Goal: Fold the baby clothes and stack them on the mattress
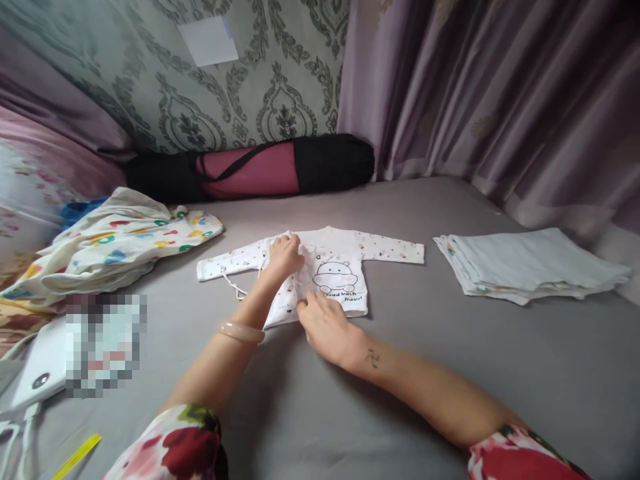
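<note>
A small white baby shirt (340,273) lies spread on the grey sheet, sleeves stretched out to both sides, with a cartoon face and lettering on its front. White tie strings hang off its left side. My left hand (286,255) is closed on the shirt's front panel near the neckline, a bangle around that wrist. Lower down, my right hand (325,323) pinches the panel's edge beside the printed face. The cloth between the two hands is bunched.
Folded pale cloths (530,260) are stacked at the right. Patterned clothes (120,240) lie heaped at the left, above a white phone (43,363) with a cable. A yellow strip (77,457) sits at lower left. Behind stands a long black and maroon bag (250,170).
</note>
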`<action>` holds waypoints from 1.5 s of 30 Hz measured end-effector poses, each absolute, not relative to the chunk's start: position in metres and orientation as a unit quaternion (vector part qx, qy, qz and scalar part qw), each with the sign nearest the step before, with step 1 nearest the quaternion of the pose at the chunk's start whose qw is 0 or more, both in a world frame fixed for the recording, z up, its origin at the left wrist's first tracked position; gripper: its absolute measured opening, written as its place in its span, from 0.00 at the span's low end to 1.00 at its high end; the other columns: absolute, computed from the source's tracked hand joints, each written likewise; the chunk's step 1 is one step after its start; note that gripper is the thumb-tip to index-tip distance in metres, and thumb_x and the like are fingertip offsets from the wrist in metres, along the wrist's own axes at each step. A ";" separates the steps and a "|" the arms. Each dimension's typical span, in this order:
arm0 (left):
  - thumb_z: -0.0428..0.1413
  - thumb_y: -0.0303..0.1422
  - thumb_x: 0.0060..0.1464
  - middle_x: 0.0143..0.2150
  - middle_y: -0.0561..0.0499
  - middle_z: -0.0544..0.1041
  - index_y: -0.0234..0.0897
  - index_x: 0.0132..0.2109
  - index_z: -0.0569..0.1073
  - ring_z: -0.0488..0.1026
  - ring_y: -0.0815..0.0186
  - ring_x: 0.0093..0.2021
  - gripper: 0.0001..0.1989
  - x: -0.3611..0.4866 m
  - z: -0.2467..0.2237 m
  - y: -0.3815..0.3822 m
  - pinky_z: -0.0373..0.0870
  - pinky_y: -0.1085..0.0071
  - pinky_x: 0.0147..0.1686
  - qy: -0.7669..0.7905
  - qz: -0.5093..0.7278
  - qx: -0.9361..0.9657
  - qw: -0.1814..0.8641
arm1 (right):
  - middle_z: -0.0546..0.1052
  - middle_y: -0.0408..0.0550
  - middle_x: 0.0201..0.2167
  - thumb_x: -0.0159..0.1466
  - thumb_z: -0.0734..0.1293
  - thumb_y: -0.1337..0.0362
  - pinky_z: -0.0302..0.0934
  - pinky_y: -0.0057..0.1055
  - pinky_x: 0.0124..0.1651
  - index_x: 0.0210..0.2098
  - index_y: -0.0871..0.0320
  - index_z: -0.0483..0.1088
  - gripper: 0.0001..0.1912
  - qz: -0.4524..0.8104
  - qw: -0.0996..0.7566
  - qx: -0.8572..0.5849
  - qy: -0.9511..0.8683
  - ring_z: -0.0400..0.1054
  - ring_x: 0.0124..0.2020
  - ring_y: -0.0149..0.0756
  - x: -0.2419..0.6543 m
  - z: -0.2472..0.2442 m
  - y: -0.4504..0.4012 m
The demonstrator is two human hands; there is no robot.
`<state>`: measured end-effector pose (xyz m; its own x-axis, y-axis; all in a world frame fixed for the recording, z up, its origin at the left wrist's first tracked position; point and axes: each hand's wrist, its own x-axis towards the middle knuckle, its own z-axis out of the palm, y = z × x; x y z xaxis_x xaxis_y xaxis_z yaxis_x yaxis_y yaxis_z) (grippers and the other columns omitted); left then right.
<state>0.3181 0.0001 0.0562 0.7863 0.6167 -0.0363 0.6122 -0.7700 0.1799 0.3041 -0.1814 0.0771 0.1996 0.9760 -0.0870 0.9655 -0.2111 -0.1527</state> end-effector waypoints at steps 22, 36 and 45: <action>0.38 0.44 0.65 0.72 0.44 0.47 0.39 0.68 0.53 0.41 0.59 0.72 0.28 0.235 0.027 -0.045 0.39 0.55 0.68 0.054 -0.034 0.985 0.160 | 0.76 0.54 0.45 0.67 0.55 0.69 0.56 0.32 0.38 0.55 0.58 0.60 0.17 0.089 0.045 -0.914 -0.393 0.73 0.42 0.42 0.350 0.049 -0.255; 0.48 0.30 0.56 0.69 0.36 0.54 0.36 0.52 0.67 0.47 0.52 0.70 0.16 0.228 0.039 -0.043 0.47 0.50 0.65 0.067 -0.004 0.989 0.129 | 0.76 0.47 0.37 0.69 0.56 0.66 0.52 0.30 0.35 0.41 0.54 0.70 0.11 0.140 0.011 -0.866 -0.480 0.71 0.38 0.38 0.358 0.072 -0.283; 0.43 0.44 0.63 0.69 0.31 0.52 0.23 0.65 0.55 0.45 0.49 0.70 0.32 0.288 0.017 -0.078 0.43 0.51 0.67 0.146 0.036 0.984 0.095 | 0.59 0.59 0.65 0.71 0.49 0.64 0.45 0.30 0.63 0.64 0.68 0.56 0.25 0.071 0.179 -0.864 -0.465 0.51 0.66 0.37 0.406 0.053 -0.153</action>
<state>0.2878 -0.0782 0.0172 0.9547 0.2947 0.0423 0.2812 -0.9393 0.1967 0.4065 -0.1532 0.0528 0.5567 0.8296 0.0439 0.7789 -0.5029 -0.3747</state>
